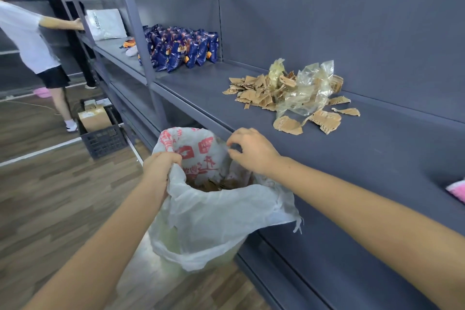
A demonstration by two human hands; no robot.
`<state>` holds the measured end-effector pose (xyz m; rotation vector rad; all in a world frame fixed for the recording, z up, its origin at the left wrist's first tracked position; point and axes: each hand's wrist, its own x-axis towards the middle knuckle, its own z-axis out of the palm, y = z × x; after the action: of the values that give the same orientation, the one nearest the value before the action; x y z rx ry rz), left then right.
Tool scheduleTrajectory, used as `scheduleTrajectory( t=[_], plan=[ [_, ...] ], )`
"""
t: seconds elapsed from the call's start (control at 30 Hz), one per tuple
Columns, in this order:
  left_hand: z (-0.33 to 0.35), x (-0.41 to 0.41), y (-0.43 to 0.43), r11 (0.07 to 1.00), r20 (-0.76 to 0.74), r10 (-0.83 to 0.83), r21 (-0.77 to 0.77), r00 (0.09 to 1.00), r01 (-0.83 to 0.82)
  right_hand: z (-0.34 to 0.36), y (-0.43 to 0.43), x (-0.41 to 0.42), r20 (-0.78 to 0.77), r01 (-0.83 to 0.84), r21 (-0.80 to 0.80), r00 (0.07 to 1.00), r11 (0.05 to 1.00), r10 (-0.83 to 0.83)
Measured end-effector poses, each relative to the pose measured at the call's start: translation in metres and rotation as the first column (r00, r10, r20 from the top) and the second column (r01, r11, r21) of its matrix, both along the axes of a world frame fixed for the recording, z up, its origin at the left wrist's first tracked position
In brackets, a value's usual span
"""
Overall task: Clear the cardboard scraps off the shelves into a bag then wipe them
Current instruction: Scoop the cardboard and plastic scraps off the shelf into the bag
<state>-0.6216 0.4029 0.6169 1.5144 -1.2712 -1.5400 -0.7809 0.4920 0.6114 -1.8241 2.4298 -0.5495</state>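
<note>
**A slack bag mouth is the main risk**

Nearest to us, our left hand (161, 166) grips the near rim of the white bag (214, 221), fingers curled round a bunch of the plastic. We judge that this one grip carries most of the weight. Brown scraps already lie in the bottom, and if the thin film slides through our fingers, the mouth collapses and the load tips onto the wooden floor (63, 196).

Our right hand (251, 151) sits at the bag's far rim, just at the front lip of the shelf (377, 158), with fingers bent and thumb close to forefinger. We cannot tell whether it pinches the plastic or holds nothing. If that rim sags, a gap opens between bag and shelf, and anything swept forward drops through it.

At the right edge of view lies something pink and cloth-like (456, 190), cut off by the frame. Wiping before the heap is gone would only push crumbs around.

Further back, the cardboard scraps (259, 94) lie in a loose heap well away from the shelf's front edge, with a few larger torn pieces apart on our side. A crumpled clear plastic wrap (307, 88) lies over part of the heap. A fast sweep could scatter light bits sideways. It could also snag the wrap and drag scraps off beside the bag's mouth.

Farthest, blue snack packets (181, 48) stand on the same level, and scraps flicked that way could lodge among them.
</note>
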Motion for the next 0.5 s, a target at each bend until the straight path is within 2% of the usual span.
scheduleTrajectory(
  t=[0.13, 0.23, 0.37, 0.5],
  plan=[
    [0.0, 0.0, -0.001, 0.999, -0.058, 0.035, 0.012, 0.998, -0.034, 0.01, 0.004, -0.007, -0.096, 0.044, -0.018, 0.994, 0.999, -0.046],
    [0.0, -0.004, -0.005, 1.0, -0.022, 0.024, 0.006, 0.999, -0.024, 0.018, 0.007, -0.034, -0.193, 0.209, -0.012, 0.959, 0.978, -0.208],
    [0.001, -0.01, -0.015, 1.0, 0.132, 0.003, 0.001, 0.991, -0.003, 0.018, 0.018, -0.079, -0.106, 0.495, 0.089, 0.868, 0.864, -0.486],
    [0.002, -0.014, -0.02, 1.0, 0.136, -0.017, 0.025, 0.991, 0.014, 0.012, 0.028, -0.102, -0.031, 0.535, 0.229, 0.839, 0.814, -0.543]
  ],
)
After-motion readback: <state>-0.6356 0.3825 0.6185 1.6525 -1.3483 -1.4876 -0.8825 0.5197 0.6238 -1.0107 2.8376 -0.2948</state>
